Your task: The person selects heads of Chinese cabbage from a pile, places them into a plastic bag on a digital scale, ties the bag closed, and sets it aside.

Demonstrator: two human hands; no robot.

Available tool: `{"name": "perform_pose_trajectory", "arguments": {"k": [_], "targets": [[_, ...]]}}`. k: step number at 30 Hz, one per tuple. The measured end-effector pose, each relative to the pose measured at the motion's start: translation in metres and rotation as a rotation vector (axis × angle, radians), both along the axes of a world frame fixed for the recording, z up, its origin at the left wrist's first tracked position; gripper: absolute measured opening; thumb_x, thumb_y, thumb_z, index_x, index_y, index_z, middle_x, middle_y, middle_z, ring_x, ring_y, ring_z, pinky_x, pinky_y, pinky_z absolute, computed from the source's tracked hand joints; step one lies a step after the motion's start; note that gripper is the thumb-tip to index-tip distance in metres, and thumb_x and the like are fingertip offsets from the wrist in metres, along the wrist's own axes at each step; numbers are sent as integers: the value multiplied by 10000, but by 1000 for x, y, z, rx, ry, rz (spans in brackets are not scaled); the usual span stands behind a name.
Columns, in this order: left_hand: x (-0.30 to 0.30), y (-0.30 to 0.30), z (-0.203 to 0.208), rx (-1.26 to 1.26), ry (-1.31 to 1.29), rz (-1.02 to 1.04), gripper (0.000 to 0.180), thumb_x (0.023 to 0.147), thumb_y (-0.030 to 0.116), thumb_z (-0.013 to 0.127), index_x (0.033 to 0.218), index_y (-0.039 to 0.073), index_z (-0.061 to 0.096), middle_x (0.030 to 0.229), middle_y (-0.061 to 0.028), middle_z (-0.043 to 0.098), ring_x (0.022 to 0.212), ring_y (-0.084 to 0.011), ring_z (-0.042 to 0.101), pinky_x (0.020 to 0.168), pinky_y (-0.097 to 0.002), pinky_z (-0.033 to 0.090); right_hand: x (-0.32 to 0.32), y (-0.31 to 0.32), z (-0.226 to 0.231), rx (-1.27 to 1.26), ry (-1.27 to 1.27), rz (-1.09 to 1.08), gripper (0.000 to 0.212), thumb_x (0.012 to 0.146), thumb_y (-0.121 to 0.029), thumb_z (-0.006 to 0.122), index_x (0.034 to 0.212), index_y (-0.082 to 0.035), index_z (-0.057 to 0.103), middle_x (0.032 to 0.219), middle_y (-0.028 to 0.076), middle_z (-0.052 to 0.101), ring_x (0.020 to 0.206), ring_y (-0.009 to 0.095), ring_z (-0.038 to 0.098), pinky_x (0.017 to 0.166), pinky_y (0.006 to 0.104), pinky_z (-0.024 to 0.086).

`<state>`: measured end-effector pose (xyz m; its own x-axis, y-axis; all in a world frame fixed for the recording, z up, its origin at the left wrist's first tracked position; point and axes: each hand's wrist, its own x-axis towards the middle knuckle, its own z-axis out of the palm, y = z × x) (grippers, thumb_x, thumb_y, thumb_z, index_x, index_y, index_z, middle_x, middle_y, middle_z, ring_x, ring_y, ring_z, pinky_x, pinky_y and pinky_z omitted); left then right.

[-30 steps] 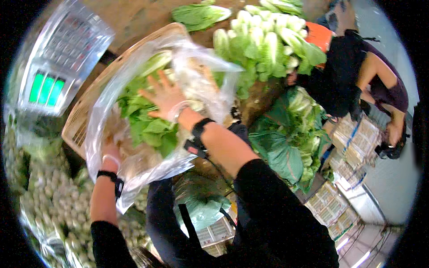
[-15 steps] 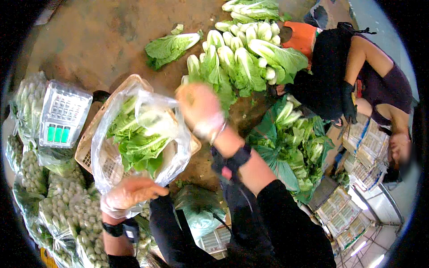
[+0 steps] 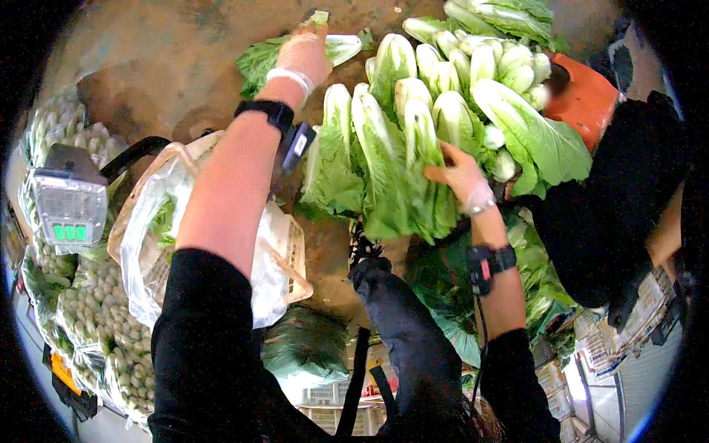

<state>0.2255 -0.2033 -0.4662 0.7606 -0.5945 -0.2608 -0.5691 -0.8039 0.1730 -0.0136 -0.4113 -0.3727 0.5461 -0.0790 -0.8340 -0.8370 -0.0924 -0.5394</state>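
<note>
My left hand (image 3: 304, 59) reaches to the far side, curled over a lone Chinese cabbage (image 3: 343, 49) on the brown floor; its fingertips are partly hidden. Just beyond the fingers is a small leaf scrap (image 3: 319, 16). To the right, my right hand (image 3: 464, 177) grips the edge of another Chinese cabbage (image 3: 422, 140) at the near side of a pile, with thumb and forefinger against its leaves. Both hands wear thin clear gloves. Below my left forearm, a clear plastic bag (image 3: 140, 273) lines a tan basket (image 3: 295, 251), with some green leaves (image 3: 164, 221) showing inside.
A scale (image 3: 72, 210) with a green display stands left, beside bags of pale round vegetables (image 3: 96, 310). Green bags (image 3: 306, 343) lie near my legs. At right are leafy greens (image 3: 535, 255), an orange object (image 3: 587, 96) and a person in black (image 3: 613, 199).
My left hand has left the bag and moved far forward to the lone cabbage. My right hand has moved from the bag's rim to the cabbage pile. The view has shifted.
</note>
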Motion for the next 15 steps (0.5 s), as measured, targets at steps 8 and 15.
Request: {"name": "perform_pose_trajectory", "arguments": {"k": [8, 15], "targets": [[3, -29, 12, 258, 143, 168, 679, 588, 423, 698, 1145, 63, 555, 1048, -172, 611, 956, -304, 598, 815, -397, 471, -4, 55, -69, -484, -339, 112, 668, 645, -276, 716, 1212, -18, 472, 1116, 205, 541, 1048, 360, 499, 916, 390, 397], [-74, -13, 52, 122, 867, 500, 598, 629, 501, 629, 936, -13, 653, 1021, -253, 597, 994, -343, 574, 873, -366, 444, 14, 53, -72, -301, -72, 115, 650, 643, -428, 699, 1106, 7, 559, 1058, 228, 588, 994, 363, 551, 878, 388, 426]]}}
